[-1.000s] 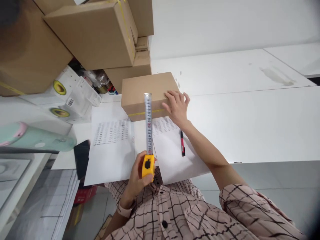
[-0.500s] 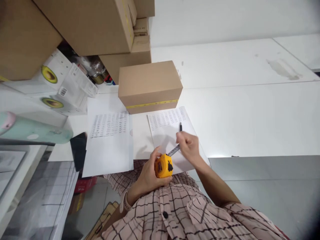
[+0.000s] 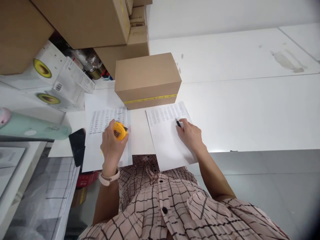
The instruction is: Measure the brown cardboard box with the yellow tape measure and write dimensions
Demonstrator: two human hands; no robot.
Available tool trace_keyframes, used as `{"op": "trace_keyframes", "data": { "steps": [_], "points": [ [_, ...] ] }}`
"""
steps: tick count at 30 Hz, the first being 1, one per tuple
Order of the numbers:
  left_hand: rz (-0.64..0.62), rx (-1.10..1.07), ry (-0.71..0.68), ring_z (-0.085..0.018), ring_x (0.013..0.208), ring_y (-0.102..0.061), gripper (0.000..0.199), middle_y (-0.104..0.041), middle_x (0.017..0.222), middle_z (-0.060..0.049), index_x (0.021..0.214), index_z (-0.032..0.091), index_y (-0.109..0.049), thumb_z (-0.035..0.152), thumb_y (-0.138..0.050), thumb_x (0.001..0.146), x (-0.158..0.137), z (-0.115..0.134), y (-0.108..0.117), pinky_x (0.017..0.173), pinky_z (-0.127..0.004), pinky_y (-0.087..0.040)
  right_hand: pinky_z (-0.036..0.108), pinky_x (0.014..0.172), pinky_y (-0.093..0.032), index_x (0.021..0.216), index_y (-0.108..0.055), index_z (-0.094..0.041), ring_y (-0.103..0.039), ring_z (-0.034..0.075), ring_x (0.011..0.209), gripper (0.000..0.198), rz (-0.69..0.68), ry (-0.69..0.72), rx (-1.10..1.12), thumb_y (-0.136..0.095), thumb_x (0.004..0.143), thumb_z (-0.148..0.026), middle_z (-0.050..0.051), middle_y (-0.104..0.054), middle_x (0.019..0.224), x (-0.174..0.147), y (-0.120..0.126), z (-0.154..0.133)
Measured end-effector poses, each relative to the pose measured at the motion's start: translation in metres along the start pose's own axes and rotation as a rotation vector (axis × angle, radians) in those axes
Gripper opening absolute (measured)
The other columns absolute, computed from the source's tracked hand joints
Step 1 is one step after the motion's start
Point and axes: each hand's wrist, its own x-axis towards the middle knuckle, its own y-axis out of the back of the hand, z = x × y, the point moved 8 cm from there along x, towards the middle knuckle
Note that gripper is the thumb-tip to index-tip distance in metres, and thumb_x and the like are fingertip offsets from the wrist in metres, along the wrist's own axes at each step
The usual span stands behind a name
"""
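left hand (image 3: pixel 110 144) curled round yellow tape measure (image 3: pixel 120 130), right hand (image 3: pixel 191 135) pinching pen (image 3: pixel 178 123) over right sheet (image 3: pixel 166 143); left sheet (image 3: pixel 93 155) could drag (if tape measure brushes it)

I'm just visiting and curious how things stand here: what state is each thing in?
Tape measure: in the left hand, no blade showing
Pen: gripped in the right hand
Cardboard box: no open flaps showing
Right sheet: flat, partly filled with rows
Left sheet: flat, also bearing rows
Green bottle: open or shut, cannot tell
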Motion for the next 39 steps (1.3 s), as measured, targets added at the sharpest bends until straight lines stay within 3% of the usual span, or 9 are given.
{"op": "trace_keyframes", "data": {
  "steps": [4,8,10,13,17,21,25,33,39],
  "points": [
    [-0.029,0.062,-0.051,-0.042,0.129,-0.052,0.071,-0.057,0.143,-0.016,0.150,0.025,-0.046,0.034,-0.068,0.084,0.018,-0.014,-0.015,0.103,-0.058,-0.047,0.039,0.066,-0.043,0.127,-0.058,-0.021,-0.065,0.027,0.071,0.035,0.009,0.103,0.210,-0.043,0.096,-0.027,0.008,-0.071,0.082,-0.003,0.005,-0.005],
    [0.004,0.032,-0.159,-0.041,0.139,-0.045,0.059,-0.053,0.148,-0.018,0.145,0.021,-0.052,0.034,-0.063,0.088,0.022,-0.016,-0.024,0.116,-0.062,-0.032,0.039,0.070,-0.050,0.122,-0.065,-0.026,-0.063,0.021,0.065,0.033,-0.078,0.112,0.898,-0.048,0.097,-0.038,0.001,-0.066,0.071,-0.010,0.011,-0.003],
    [0.080,0.002,-0.233,-0.042,0.145,-0.037,0.053,-0.049,0.152,-0.020,0.141,0.017,-0.055,0.035,-0.061,0.091,0.016,-0.005,-0.025,0.119,-0.063,-0.024,0.040,0.077,-0.054,0.113,-0.069,-0.027,-0.068,0.021,0.076,0.028,-0.202,0.106,1.219,-0.055,0.094,-0.042,0.003,-0.071,0.082,-0.014,0.011,-0.011],
    [0.107,-0.131,-0.416,-0.036,0.144,-0.043,0.045,-0.056,0.146,-0.020,0.135,0.015,-0.058,0.036,-0.058,0.096,-0.007,0.033,-0.038,0.120,-0.057,-0.030,0.041,0.087,-0.055,0.114,-0.069,-0.029,-0.071,0.021,0.090,0.032,-0.291,0.157,1.447,-0.073,0.084,-0.040,0.003,-0.075,0.096,-0.015,0.016,-0.030],
    [-0.100,-0.150,-0.681,-0.030,0.143,-0.048,0.040,-0.060,0.145,-0.015,0.135,0.016,-0.057,0.036,-0.051,0.101,-0.049,0.087,-0.082,0.120,-0.050,-0.036,0.031,0.067,-0.049,0.089,-0.066,-0.025,-0.060,0.014,0.064,0.030,-0.141,0.170,1.450,-0.080,0.079,-0.048,-0.002,-0.065,0.067,0.003,0.013,-0.054],
    [-0.211,-0.017,-0.726,-0.031,0.147,-0.044,0.046,-0.052,0.154,-0.015,0.143,0.015,-0.050,0.035,-0.050,0.101,-0.066,0.101,-0.106,0.123,-0.055,-0.030,0.026,0.049,-0.030,0.074,-0.055,-0.023,-0.032,0.008,0.044,0.042,-0.074,0.074,1.398,-0.066,0.087,-0.062,-0.009,-0.038,0.046,0.030,-0.019,-0.074],
    [-0.235,0.008,-0.703,-0.031,0.147,-0.043,0.046,-0.051,0.155,-0.015,0.143,0.016,-0.051,0.036,-0.051,0.101,-0.063,0.100,-0.105,0.123,-0.055,-0.030,0.027,0.057,-0.039,0.093,-0.062,-0.023,-0.048,0.011,0.056,0.039,-0.163,0.165,1.259,-0.077,0.077,-0.055,-0.006,-0.056,0.061,0.043,-0.048,-0.088],
    [-0.255,-0.010,-0.691,-0.031,0.145,-0.044,0.045,-0.053,0.153,-0.015,0.140,0.013,-0.052,0.035,-0.050,0.101,-0.061,0.101,-0.103,0.123,-0.055,-0.030,0.030,0.062,-0.042,0.086,-0.061,-0.020,-0.052,0.013,0.064,0.025,0.083,0.209,0.929,-0.061,0.090,-0.045,0.001,-0.061,0.080,0.038,-0.040,-0.072],
    [-0.274,-0.032,-0.680,-0.031,0.146,-0.042,0.044,-0.052,0.154,-0.013,0.139,0.014,-0.053,0.036,-0.051,0.101,-0.060,0.100,-0.102,0.123,-0.055,-0.029,0.027,0.055,-0.034,0.071,-0.047,-0.023,-0.041,0.011,0.056,0.027,0.144,0.143,0.988,-0.067,0.083,-0.038,-0.006,-0.046,0.060,0.037,-0.043,-0.068]
  ]
}}
